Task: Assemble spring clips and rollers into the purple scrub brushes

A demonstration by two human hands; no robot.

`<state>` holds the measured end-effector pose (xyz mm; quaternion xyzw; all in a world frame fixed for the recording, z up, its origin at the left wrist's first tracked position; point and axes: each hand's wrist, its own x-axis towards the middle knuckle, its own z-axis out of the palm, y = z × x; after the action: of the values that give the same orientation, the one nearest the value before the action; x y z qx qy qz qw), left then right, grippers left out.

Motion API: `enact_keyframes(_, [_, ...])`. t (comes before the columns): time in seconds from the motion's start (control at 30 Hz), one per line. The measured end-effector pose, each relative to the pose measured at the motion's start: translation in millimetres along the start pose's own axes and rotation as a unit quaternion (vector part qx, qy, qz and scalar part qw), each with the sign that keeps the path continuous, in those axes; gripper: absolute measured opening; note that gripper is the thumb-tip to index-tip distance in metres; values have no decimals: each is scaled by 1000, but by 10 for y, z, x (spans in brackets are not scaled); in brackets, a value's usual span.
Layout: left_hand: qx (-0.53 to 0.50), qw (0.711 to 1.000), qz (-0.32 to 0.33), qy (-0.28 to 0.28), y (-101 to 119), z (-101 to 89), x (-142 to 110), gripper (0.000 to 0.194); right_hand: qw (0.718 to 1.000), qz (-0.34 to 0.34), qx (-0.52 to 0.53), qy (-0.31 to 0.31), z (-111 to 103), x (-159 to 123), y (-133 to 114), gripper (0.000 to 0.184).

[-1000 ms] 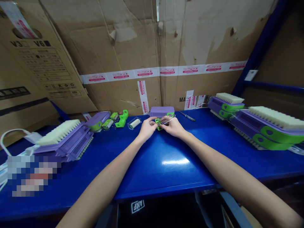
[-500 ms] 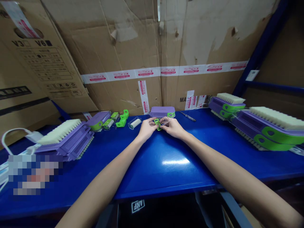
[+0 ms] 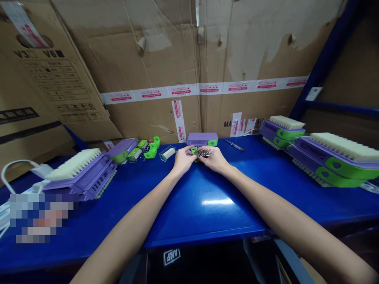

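Note:
Both my hands meet at the far middle of the blue table (image 3: 213, 205). My left hand (image 3: 183, 158) is closed in a pinch on a small green plastic part (image 3: 194, 152). My right hand (image 3: 214, 158) is closed on a coiled metal spring (image 3: 206, 152), held against the green part. Just behind my hands lies a purple housing with a green end (image 3: 201, 139).
Purple brushes with white bristles lie at the left (image 3: 79, 171) and at the right (image 3: 331, 157), (image 3: 281, 128). Loose green parts (image 3: 149, 149), a small clear case (image 3: 167, 153) and a screwdriver (image 3: 233, 144) lie along the back. Cardboard boxes (image 3: 189, 67) wall the rear.
My hands have shifted slightly toward the purple housing. The spring in my right hand has turned and now lies stretched sideways beside the green part.

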<state>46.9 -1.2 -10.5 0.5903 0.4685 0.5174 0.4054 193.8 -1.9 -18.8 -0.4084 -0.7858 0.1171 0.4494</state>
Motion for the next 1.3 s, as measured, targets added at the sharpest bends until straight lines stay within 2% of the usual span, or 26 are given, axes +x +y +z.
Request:
enact_keyframes(0.13, [-12,1000,0,-10,14,0,-14,53,1000,7,4,4,3,3,-5,17])
enact_keyframes(0.37, [8,1000,15,-18,-32,-14,4,41,998,36,45,26,39,-3,38,17])
enact_keyframes(0.67, [37,999,19,-21,-21,-17,5,40,995,58,81,31,56,-1,50,15])
enact_keyframes(1.0, [46,998,11,-37,-35,-36,27,41,999,-9,25,-20,-7,-4,101,25])
enact_keyframes(1.3, [69,992,1,-110,16,-69,8,38,999,-7,10,-34,-28,-10,113,16])
